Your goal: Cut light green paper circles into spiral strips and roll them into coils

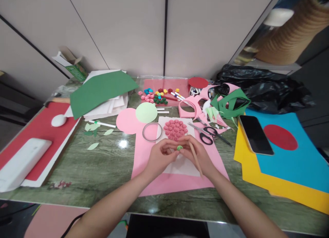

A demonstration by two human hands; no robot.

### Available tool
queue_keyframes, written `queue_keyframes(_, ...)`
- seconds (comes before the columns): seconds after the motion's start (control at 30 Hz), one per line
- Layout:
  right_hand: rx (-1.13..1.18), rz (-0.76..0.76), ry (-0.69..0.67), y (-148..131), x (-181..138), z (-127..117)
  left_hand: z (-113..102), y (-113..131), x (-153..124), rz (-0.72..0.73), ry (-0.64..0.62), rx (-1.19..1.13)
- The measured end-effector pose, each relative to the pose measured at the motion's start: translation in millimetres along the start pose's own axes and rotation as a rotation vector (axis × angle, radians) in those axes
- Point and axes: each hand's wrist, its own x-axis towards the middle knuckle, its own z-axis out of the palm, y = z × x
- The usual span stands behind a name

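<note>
Green tabletop beneath left hand, right hand, both nearly closed, pinching green piece; right also holds stick; light pressure advisable.

Your left hand and right hand partly cover the small green piece — you can't make out its full shape. They also hide some of the white paper beneath, and your forearms run off the bottom edge. To your left, the white case is cut off; to your right, so are the yellow sheet and blue sheet. The green box's lettering is too blurred to read.
</note>
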Motion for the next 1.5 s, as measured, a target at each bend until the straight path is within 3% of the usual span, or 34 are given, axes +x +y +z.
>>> queue_keyframes(0.4, -0.153, 0.028, 0.058, -4.9, -0.5, 4.1, -0.1, -0.6, 1.2, -0.047, 0.002, -0.033)
queue_keyframes(0.6, -0.048, 0.033, 0.018, -2.6, 0.5, 4.2, -2.8, 2.3, 4.7, -0.074, 0.023, -0.154)
queue_keyframes(0.93, -0.265, -0.063, 0.065, -4.0, -2.8, 7.5, -2.1, 4.8, 1.4, 0.011, 0.047, -0.105)
queue_keyframes(1.17, -0.291, -0.085, 0.055, -5.1, -2.6, 5.8, -0.6, 1.8, -0.2, 0.022, 0.085, -0.079)
queue_keyframes(1.5, -0.269, -0.076, 0.089, -3.2, 0.3, 7.7, 3.0, 5.5, 0.0, -0.068, 0.107, -0.181)
